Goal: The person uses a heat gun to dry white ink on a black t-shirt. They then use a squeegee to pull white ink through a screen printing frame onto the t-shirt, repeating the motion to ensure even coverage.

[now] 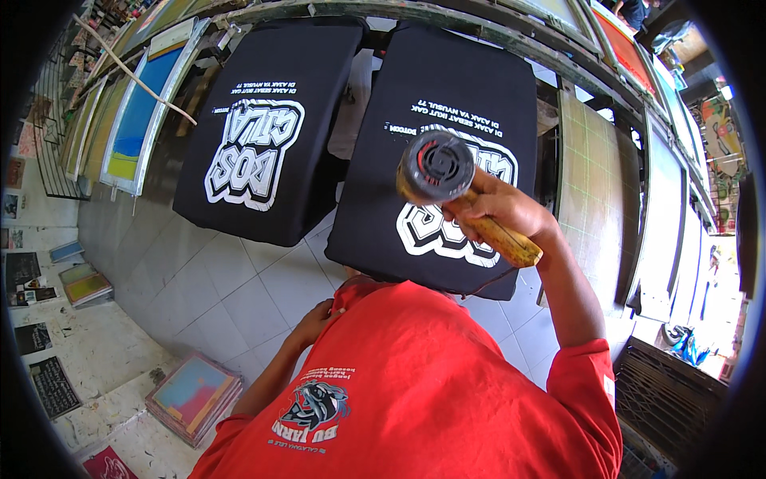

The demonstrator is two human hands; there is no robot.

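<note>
My right hand point(504, 209) is wrapped round the handle of a yellow heat gun point(435, 166) with a dark round end. It is held above the right black T-shirt point(463, 76), which is stretched over a board and carries white block lettering. The heat gun and hand cover part of that print. A thin cord point(493, 281) trails from the handle's lower end. To the left, a second black T-shirt point(275, 64) with the same white print lies on its own board. My left hand point(319, 314) rests at my waist against my red shirt, fingers partly visible and lying flat.
Framed printing screens point(144, 112) lean at the left, and more screens point(594, 199) stand at the right. A dark metal rail point(447, 14) runs behind the boards. Stacked frames point(194, 397) sit low on the left, above a grey tiled floor point(215, 295).
</note>
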